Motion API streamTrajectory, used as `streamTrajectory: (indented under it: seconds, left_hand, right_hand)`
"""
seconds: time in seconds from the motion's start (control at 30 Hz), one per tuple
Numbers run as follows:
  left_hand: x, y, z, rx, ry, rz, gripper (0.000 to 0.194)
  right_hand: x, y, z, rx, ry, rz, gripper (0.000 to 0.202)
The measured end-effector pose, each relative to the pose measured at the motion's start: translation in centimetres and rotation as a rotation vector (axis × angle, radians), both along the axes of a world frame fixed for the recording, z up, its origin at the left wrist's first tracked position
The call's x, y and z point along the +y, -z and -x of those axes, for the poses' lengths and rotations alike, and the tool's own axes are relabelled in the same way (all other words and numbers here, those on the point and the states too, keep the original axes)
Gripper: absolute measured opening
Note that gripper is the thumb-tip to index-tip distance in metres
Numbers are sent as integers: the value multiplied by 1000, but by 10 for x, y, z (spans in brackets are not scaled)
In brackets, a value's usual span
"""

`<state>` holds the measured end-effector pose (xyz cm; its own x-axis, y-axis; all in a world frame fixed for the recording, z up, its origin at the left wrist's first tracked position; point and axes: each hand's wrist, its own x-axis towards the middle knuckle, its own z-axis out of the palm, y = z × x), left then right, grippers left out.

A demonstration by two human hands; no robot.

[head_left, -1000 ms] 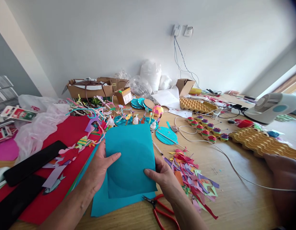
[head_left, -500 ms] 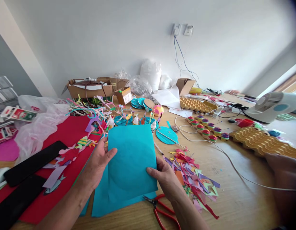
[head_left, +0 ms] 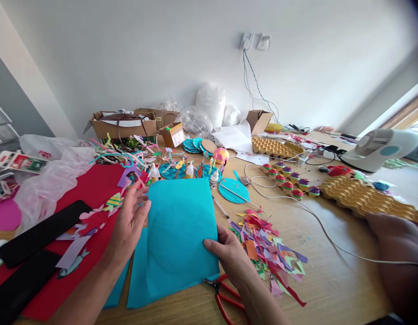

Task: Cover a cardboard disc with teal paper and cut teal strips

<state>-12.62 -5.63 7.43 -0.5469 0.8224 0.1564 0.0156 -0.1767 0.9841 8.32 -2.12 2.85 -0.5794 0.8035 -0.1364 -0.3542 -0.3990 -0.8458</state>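
Observation:
My right hand (head_left: 231, 253) grips the right edge of a blue sheet of paper (head_left: 181, 225), thumb on top and fingers behind. The sheet is tilted up towards me over more blue paper on the table. My left hand (head_left: 132, 214) is beside the sheet's left edge, fingers apart and holding nothing. Red-handled pliers (head_left: 217, 286) lie under my right wrist, partly hidden by it. On the left, a large red sheet (head_left: 97, 189) carries paper cut-outs and two black flat objects (head_left: 46, 230).
Colourful paper scraps (head_left: 263, 253) lie right of my right hand. Behind the sheet stand small glue bottles (head_left: 213, 179) and blue discs (head_left: 233, 190). Another person's hand (head_left: 391, 230) touches an egg tray (head_left: 360, 196) at right. A white cable (head_left: 317, 207) crosses the table; a fan (head_left: 378, 151) stands beyond.
My left hand has let go of the blue sheet's left edge and moved slightly left, its fingers spreading. The sheet has sunk a little towards the table, still in my right hand.

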Motion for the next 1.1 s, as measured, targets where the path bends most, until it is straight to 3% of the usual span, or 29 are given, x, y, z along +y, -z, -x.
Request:
streamTrajectory:
  seconds: [0.07, 0.17, 0.23, 0.3, 0.43, 0.73, 0.83, 0.93, 1.1]
  left_hand:
    - [-8, -2, -6, 361, 68, -118, 49]
    - [-21, 4, -19, 829, 465, -137, 47]
    - [-26, 10, -24, 1083, 631, -122, 53]
    - [-26, 15, -24, 1349, 624, -150, 58]
    - [-24, 12, -17, 1747, 416, -227, 56]
    - [-11, -9, 5, 1799, 113, -171, 51]
    - [-1, -15, 17, 1766, 6, -150, 54]
    - [0, -22, 14, 1706, -77, -120, 55]
    - [-1, -19, -8, 1719, 15, -156, 63]
  right_hand:
    - [-1, 0, 2, 35, 8, 36, 33]
    - [-5, -2, 7, 88, -2, 95, 36]
    - [-7, -2, 9, 101, -17, 138, 37]
    - [-8, -1, 11, 116, -18, 179, 36]
    - [-9, 4, 12, 192, -40, 205, 39]
    - [-6, 1, 12, 201, -96, 154, 42]
    - [-6, 1, 11, 178, -91, 153, 41]
    - [-6, 1, 12, 175, -80, 149, 41]
    - [-8, 0, 16, 200, -127, 127, 41]
